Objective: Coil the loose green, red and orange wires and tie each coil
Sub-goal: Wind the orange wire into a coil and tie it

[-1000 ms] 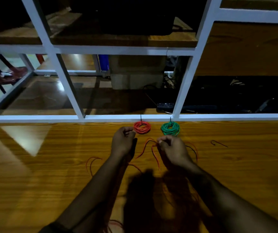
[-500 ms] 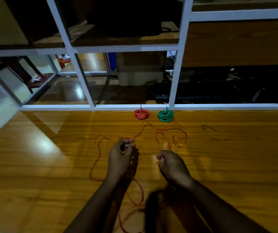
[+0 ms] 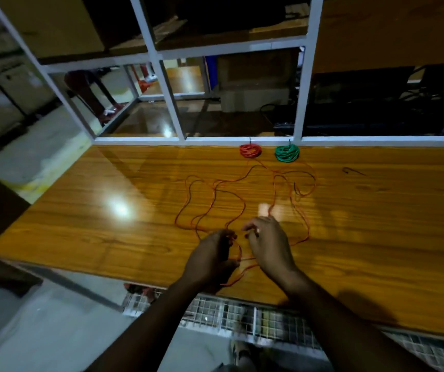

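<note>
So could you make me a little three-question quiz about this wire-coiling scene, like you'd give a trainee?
1. True or false: the green coil lies right of the red coil.
2. Which wire is uncoiled? A green, B orange, C red.
3. Fill in: both hands work the wire near the table's ___ edge.

Key: 1 true. 2 B, the orange wire sprawls across the table. 3 near; left hand, right hand.

Red coil [image 3: 250, 151] beside green coil [image 3: 287, 153], both tied, orange wire [image 3: 210, 196] sprawled loose
</note>
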`<action>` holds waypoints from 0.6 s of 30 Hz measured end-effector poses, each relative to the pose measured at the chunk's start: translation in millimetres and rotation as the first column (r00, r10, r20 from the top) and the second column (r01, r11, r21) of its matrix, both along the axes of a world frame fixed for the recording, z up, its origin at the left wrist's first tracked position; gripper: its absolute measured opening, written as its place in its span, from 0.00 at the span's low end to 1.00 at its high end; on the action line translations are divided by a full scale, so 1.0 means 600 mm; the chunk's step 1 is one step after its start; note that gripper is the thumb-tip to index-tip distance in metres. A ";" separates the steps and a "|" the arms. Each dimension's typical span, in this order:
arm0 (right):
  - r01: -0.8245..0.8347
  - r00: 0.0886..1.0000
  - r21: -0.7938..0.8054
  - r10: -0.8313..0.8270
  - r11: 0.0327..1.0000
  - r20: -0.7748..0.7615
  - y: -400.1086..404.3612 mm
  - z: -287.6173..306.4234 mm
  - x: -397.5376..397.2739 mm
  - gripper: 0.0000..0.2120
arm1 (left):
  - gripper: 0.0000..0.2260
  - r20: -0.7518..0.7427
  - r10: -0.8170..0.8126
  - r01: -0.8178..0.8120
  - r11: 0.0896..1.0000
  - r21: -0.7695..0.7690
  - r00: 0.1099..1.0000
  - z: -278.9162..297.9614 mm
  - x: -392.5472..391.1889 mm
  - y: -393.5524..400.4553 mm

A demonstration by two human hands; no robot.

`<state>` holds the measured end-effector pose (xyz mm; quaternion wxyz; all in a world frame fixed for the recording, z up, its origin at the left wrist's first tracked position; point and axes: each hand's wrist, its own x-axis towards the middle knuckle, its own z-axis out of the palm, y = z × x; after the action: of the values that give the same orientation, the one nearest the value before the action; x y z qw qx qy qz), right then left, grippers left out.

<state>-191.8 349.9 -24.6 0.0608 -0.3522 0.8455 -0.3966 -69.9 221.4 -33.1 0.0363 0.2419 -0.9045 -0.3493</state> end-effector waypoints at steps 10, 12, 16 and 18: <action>-0.187 0.975 -0.083 0.195 0.979 0.107 0.046 -0.016 0.036 0.08 | 0.18 -0.168 0.030 -0.033 0.999 -0.013 0.985 0.029 0.019 -0.011; -0.097 0.989 -0.168 0.115 0.981 0.099 0.038 -0.006 0.031 0.09 | 0.14 -0.195 0.015 -0.052 0.981 -0.187 0.981 0.044 0.011 -0.022; 0.056 0.998 -0.261 -0.048 0.964 0.035 0.006 0.032 0.019 0.09 | 0.09 -0.328 0.067 -0.147 0.963 -0.227 0.942 0.074 -0.010 -0.076; 0.150 0.989 -0.324 -0.146 0.934 0.034 -0.010 0.052 0.014 0.10 | 0.08 -0.376 0.125 -0.236 0.934 -0.266 0.918 0.088 -0.018 -0.112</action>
<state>-183.3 343.8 6.5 -0.0241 -0.2909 0.7923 -0.5358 -80.9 154.5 19.6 0.2676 0.2500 -0.8997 -0.2375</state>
